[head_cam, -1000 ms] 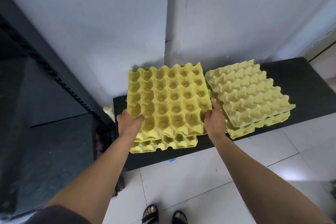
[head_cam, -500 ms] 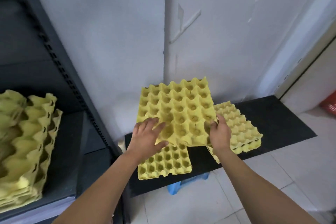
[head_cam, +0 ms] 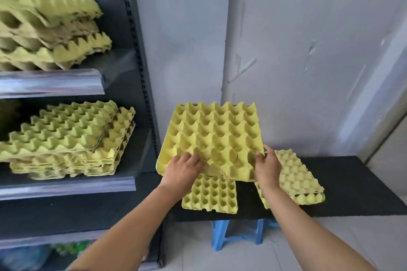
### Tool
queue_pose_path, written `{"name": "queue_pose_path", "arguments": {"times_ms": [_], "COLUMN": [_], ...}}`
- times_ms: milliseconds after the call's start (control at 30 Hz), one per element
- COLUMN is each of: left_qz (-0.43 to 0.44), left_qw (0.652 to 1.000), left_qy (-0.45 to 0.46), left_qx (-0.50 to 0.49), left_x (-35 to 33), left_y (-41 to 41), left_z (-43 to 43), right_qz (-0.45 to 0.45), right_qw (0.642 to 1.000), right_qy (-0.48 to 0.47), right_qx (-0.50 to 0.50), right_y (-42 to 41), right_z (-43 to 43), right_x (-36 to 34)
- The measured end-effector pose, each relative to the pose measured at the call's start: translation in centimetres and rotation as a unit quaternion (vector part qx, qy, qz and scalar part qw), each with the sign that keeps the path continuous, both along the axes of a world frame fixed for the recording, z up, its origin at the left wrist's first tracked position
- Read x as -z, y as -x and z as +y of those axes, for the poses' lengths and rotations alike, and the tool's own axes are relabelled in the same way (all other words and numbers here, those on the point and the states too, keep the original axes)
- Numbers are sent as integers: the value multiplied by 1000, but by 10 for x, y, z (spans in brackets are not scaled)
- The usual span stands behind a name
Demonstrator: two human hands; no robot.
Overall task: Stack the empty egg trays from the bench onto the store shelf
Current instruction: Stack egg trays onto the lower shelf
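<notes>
Nearest, two bare forearms reach in from the lower edge. Below them, a blue plastic stool (head_cam: 217, 235) stands on pale floor tiles, under the near edge of a black flat-topped bench (head_cam: 356, 185). On the bench: one single yellow pulp tray (head_cam: 210, 197), lying flat at the near left; a short stack of yellow pulp trays (head_cam: 297, 180) at the right, set askew, its near corner overhanging the bench edge. Above the bench, clear of both: one yellow moulded-pulp egg tray (head_cam: 215, 136), cups upward, tilted with its far edge raised. The left hand (head_cam: 185, 166) holds its near left edge, bent fingers laid over the top face, thumb hidden. The right hand (head_cam: 267, 168) grips its near right corner, fingers curled round the rim. At left, a dark metal shelf unit (head_cam: 141, 72) with shiny front lips. Its lower shelf (head_cam: 66, 187) carries a tall pile of yellow trays (head_cam: 66, 138), the upper layers shifted off square. Its upper shelf (head_cam: 50, 82) carries a second, untidy pile of yellow trays (head_cam: 50, 33). Farthest, a white painted wall (head_cam: 308, 50) with peeling patches.
</notes>
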State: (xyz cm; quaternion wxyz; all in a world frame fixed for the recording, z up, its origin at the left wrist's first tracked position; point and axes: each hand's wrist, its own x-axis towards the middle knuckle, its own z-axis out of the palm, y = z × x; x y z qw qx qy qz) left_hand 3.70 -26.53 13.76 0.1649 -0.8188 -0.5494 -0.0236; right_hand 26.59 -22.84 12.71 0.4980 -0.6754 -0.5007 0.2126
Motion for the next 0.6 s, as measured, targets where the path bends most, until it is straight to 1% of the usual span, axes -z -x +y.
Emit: {"name": "queue_pose_path", "arguments": {"times_ms": [67, 167, 233, 300, 400, 600], "left_qz": [-14, -8, -5, -10, -17, -7], "left_qw": [999, 999, 997, 994, 989, 982], "left_qy": [-20, -10, -21, -6, 0, -30], "left_qx": [-21, -52, -81, -108, -144, -187], "left_x": [-16, -27, -37, -42, -46, -55], "left_y": [12, 40, 58, 80, 119, 210], "left_z": [-25, -61, -82, -101, -123, -168], "right_qz": [-14, -17, -21, -24, -20, 2], "right_qw": [999, 997, 994, 991, 987, 977], "right_qy": [-3, -16, -18, -15, -11, -4], "right_qx": [-29, -79, -101, -131, -162, -213], "right_y": [14, 46, 68, 95, 140, 241], "right_z": [-10, -27, -36, -45, -55, -78], "right_x": [-13, -30, -37, -43, -48, -52]}}
